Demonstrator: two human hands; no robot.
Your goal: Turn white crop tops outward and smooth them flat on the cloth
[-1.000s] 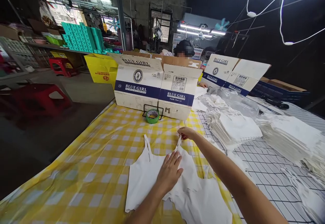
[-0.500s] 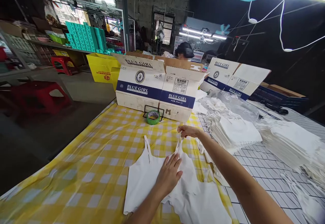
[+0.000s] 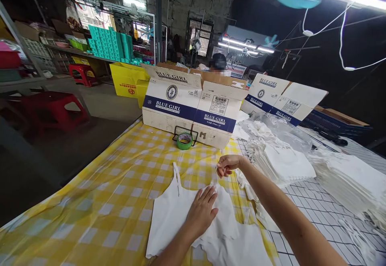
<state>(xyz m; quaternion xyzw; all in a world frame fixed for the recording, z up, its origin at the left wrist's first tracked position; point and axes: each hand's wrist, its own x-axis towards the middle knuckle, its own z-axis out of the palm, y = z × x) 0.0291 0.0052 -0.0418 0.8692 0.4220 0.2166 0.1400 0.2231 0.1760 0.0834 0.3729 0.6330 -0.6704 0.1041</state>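
Note:
A white camisole (image 3: pixel 169 217) lies on the yellow-and-white checked cloth (image 3: pixel 117 193), its left strap (image 3: pixel 176 177) stretched out away from me. My left hand (image 3: pixel 203 211) rests flat on the camisole, fingers extended. Just beyond it, raised a little above the cloth, my right hand (image 3: pixel 227 165) pinches the camisole's other strap, a thin white strip that shows only in part. Another white garment (image 3: pixel 244 242) lies partly beneath, toward my right forearm.
A BLUE GIRL carton (image 3: pixel 187 109) stands at the far edge, with green tape (image 3: pixel 184 140) on a black wire holder before it. Stacked white garments (image 3: pixel 283 161) are at right, near a second carton (image 3: pixel 283 97). A person (image 3: pixel 218 62) is behind the cartons.
My right hand has come slightly lower and nearer to me with the strap. My left hand stays flat on the camisole. The camera view has shifted slightly.

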